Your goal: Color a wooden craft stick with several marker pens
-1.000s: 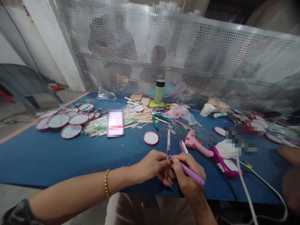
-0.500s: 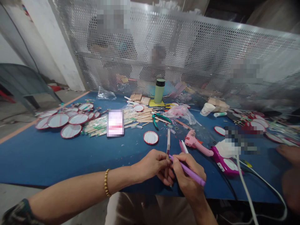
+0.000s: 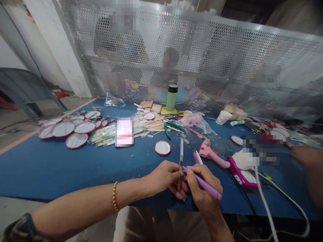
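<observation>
Blue table top point(image 3: 141, 166) spreads before you, and at its left lies a heap of round white discs with red rims point(image 3: 63, 129). Next come pale wooden sticks in clear wrapping point(image 3: 101, 138), partly covered by an upright-lying phone with a blurred bright screen point(image 3: 124, 132). Just beyond your left hand point(image 3: 171, 178) sits a single red-rimmed white disc point(image 3: 162, 148); farther back are the green bottle with a black collar point(image 3: 171, 99) and teal-handled pliers point(image 3: 166, 130). Past your right hand point(image 3: 203, 190) lie a slim white pen point(image 3: 199, 158), a pink glue gun point(image 3: 210, 154), a magenta box point(image 3: 243, 174) and a white cable point(image 3: 264, 201), with another person's hand point(image 3: 302, 156) at the right edge

Your left fingers pinch a slender, flat stick point(image 3: 181, 153), white at its far end, purple below that and bare wood toward you; it points away from you, between your hands. Your right fingers grip a light-purple pen point(image 3: 207, 186), slanted, its tip right by the purple band; whether it touches, you cannot tell from here
</observation>
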Demonstrator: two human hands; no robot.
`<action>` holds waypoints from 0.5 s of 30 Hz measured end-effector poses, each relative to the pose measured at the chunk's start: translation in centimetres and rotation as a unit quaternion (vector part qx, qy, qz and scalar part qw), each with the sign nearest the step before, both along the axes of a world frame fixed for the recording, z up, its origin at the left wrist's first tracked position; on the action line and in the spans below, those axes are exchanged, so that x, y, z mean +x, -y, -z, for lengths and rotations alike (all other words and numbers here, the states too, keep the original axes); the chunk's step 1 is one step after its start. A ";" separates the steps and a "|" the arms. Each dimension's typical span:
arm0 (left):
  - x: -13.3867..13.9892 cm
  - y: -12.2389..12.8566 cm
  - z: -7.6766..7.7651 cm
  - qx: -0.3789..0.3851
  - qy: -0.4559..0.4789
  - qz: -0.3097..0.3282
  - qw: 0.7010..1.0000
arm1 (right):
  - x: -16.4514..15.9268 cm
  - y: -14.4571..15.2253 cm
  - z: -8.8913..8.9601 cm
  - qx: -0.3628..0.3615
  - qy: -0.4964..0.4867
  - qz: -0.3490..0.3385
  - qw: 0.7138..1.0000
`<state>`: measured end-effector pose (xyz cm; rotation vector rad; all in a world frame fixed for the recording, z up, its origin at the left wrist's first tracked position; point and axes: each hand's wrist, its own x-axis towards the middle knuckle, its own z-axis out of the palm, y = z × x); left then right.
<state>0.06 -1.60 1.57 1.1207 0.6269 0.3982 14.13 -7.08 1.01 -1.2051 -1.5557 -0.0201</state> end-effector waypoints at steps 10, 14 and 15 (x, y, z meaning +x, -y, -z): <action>0.0 0.0 0.1 0.007 -0.001 0.001 1.000 | 0.0 -0.2 -0.1 -0.006 0.010 -0.010 1.000; -0.1 0.0 0.1 0.003 0.003 -0.001 1.000 | 0.0 -0.2 -0.1 -0.013 0.001 -0.001 1.000; -0.1 0.0 0.1 -0.001 0.005 -0.001 1.000 | 0.0 -0.1 -0.1 -0.016 -0.004 0.002 1.000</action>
